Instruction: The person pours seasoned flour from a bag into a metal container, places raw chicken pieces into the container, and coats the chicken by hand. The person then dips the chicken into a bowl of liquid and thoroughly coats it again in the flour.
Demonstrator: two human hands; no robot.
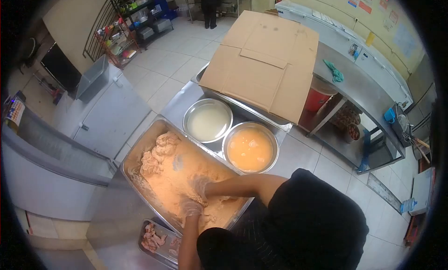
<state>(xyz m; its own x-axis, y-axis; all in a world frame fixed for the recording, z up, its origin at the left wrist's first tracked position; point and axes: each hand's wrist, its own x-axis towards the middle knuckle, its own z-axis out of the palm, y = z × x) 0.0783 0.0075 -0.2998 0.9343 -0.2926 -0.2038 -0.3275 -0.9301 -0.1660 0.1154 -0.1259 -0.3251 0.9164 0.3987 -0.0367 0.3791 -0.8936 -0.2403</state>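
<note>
A large steel tray [140, 188] holds orange-tinted flour [186, 165]. Several flour-coated pieces of what looks like chicken [156, 153] are heaped at its far left end. Both my hands wear clear plastic gloves dusted with flour. My right hand [200, 186] reaches in from the right, fingers down in the flour. Close beside it, my left hand [191, 207] comes from below. Between them a lumpy coated piece [199, 201] partly shows. The fingers of both hands are mostly hidden, so their grip is unclear.
Beyond the tray stand a round pan of pale liquid [207, 121] and one of orange liquid [250, 148]. Flattened cardboard [261, 60] covers a container behind. A small tray of raw meat [154, 239] sits at lower left. A steel table [359, 93] is at right.
</note>
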